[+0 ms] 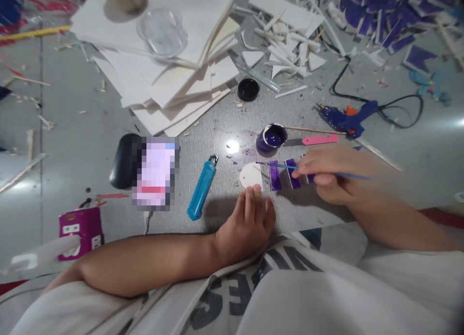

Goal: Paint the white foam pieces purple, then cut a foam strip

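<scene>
My right hand (331, 173) pinches a thin blue paintbrush (279, 166), its tip pointing left over a small white disc (251, 175). My left hand (248, 224) rests on the grey floor just below that disc, fingers together and stretched toward it, fingertips touching its lower edge. Two purple-painted strips (283, 174) lie between the disc and my right hand. An open pot of purple paint (271, 137) stands just above them.
A teal lighter (201, 190), a phone (155, 170) on a black case, a pink-handled cutter (319, 140), a blue glue gun (348, 117) with cable, a black lid (248, 89), a stack of white foam boards (170, 69), foam scraps and purple pieces surround the spot.
</scene>
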`<action>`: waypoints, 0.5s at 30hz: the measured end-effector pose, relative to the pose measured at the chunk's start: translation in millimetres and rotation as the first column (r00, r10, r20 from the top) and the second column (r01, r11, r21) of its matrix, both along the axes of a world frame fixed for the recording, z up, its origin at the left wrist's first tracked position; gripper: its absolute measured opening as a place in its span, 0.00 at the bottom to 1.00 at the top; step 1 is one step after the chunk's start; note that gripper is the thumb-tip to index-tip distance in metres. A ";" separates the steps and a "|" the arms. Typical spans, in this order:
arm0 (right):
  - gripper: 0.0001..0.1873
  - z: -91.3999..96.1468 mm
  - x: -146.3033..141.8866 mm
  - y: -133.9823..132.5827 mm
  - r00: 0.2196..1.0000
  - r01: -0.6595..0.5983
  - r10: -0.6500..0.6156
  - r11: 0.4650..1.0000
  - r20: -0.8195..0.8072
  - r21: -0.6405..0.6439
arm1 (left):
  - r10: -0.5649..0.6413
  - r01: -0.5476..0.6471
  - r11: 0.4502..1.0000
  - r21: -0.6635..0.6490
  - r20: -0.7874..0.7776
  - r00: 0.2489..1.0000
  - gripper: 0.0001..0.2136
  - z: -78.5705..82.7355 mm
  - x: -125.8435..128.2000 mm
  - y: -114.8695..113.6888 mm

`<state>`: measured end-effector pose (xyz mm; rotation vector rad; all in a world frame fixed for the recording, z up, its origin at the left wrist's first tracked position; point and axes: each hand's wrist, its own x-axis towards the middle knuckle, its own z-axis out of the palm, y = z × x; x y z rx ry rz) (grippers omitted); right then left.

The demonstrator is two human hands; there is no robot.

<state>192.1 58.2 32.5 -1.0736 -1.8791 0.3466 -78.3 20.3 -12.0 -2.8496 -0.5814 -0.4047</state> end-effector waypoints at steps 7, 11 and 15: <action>0.07 6.5 -0.5 0.6 0.953 -0.270 0.249 0.955 0.171 0.118 | -0.012 0.012 1.000 -0.020 0.021 1.000 0.14 4.5 1.2 0.4; 0.06 7.5 -2.8 2.3 0.935 -0.301 0.273 0.948 0.227 0.099 | -0.015 0.014 0.997 -0.075 -0.008 1.000 0.16 5.3 -0.9 -1.8; 0.07 5.2 -0.2 4.3 0.926 -0.322 0.293 0.942 0.238 0.095 | -0.023 0.022 0.995 -0.098 -0.013 1.000 0.17 5.5 -2.5 -2.2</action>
